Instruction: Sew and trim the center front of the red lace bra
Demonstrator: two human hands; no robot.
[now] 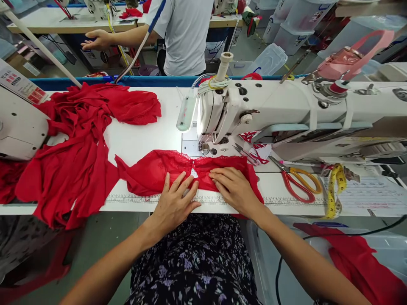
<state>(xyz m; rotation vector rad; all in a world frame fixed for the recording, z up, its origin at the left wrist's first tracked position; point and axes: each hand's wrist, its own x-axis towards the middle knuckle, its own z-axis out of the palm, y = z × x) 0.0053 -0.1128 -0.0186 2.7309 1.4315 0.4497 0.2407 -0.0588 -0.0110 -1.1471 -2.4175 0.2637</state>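
A red lace bra (149, 169) lies spread along the front of the white sewing table, over a printed ruler strip (127, 200). My left hand (176, 199) rests flat on its lower edge, fingers apart, left of the small gap at the centre. On the other side of that gap, my right hand (233, 186) lies on the red fabric with its fingers stretched out. Just beyond the lace edge stands the sewing machine's needle and presser foot area (205, 147); the bra's top edge reaches close to it.
A heap of red fabric pieces (79, 148) covers the table's left side. To the right lie scissors with red and orange handles (299, 182), metal snips (244, 152), a yellow tape measure (336, 186) and a written sheet (375, 192). A co-worker (186, 38) stands behind the table.
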